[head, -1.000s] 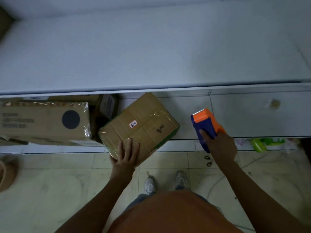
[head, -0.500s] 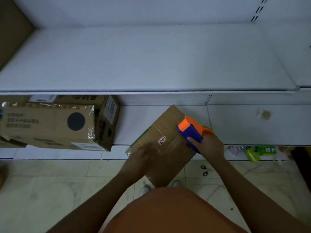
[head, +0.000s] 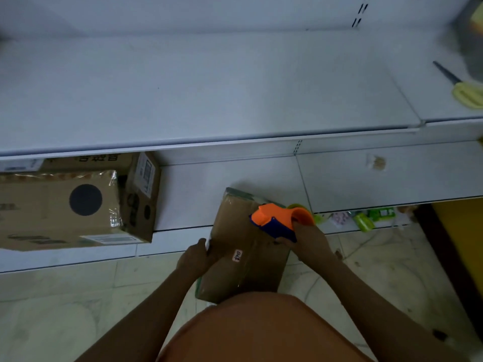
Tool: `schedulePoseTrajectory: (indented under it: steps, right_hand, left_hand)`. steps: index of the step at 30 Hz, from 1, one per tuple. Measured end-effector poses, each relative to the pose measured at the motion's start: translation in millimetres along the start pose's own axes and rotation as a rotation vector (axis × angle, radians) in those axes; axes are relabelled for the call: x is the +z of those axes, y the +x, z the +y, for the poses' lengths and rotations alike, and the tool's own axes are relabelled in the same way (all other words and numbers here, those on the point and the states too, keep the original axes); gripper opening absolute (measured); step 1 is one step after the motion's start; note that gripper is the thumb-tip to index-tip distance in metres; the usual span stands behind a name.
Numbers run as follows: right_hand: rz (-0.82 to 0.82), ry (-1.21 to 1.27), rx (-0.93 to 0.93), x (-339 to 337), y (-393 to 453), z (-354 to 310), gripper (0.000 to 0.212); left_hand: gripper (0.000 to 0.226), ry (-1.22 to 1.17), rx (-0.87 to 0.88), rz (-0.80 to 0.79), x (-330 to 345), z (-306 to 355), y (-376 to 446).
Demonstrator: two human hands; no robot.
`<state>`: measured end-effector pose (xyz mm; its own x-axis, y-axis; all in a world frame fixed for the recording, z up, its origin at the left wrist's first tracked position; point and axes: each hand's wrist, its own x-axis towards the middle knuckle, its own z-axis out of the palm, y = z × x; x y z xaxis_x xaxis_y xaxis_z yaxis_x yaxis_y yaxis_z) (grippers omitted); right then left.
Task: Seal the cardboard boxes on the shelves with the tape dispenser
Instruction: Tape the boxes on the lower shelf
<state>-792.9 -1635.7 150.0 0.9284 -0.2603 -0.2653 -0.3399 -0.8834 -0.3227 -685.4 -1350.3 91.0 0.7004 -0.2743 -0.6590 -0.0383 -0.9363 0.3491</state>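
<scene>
Head view: the box (head: 243,246) juts off the lower shelf (head: 188,205) at 6 o'clock. Left hand (head: 196,259) grips its 9 o'clock edge; right hand (head: 305,239) grips the dispenser (head: 277,220) on top. Taping looks underway; next, probably a steady pull along the seam.

Shop or stockroom, retail-type. White metal gondola shelves (head: 209,90) in tiers, with slotted upright strips (head: 359,11) at the back for adjusting shelf height. Lower shelf (head: 366,184) holds taped cardboard cartons (head: 62,207) with printed labels and a barcode sticker (head: 146,176). Scissors (head: 460,87) with yellow handles lie on the upper shelf at right. Pale marble-look tiled floor (head: 65,304), scuffed. Small green packets (head: 371,218) and litter sit under the bottom shelf edge. Dim indoor light. Parcel with a small handwritten tag (head: 237,255) suggests packing or stock handling.
</scene>
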Motion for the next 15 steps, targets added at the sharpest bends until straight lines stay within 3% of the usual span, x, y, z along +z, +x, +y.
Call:
schedulePoseTrajectory:
  steps: [2,4,6,8,10,12,15]
  right_hand:
    - [0.032,-0.003,-0.004,0.5,-4.9,-1.7,0.066]
    - [0.052,-0.038,-0.009,-1.8,-7.2,-4.2,0.068]
    - [0.083,-0.076,-0.05,-3.7,-8.8,-3.0,0.066]
    - [0.086,-0.081,-0.108,-5.4,-9.6,-0.1,0.064]
    - [0.073,-0.099,-0.144,-6.2,-8.8,2.5,0.057]
    - [0.073,-0.09,-0.144,-6.8,-9.4,-0.3,0.049]
    - [0.031,-0.057,-0.076,0.0,-10.8,-3.1,0.058]
  left_hand:
    - [0.087,-0.008,0.039,0.059,-6.7,4.6,-0.6]
    - [0.092,-0.023,0.194,0.246,-21.0,17.4,-2.4]
    - [0.087,-0.245,0.407,0.309,-43.8,39.0,-7.5]
    - [0.08,-0.502,0.523,0.129,-69.2,67.7,-16.3]
    - [0.076,-0.599,0.542,-0.108,-83.7,90.3,-17.0]
    - [0.072,-0.513,0.551,-0.258,-83.9,98.1,-7.0]
    - [0.062,-0.265,0.509,-0.276,-64.4,87.8,10.0]
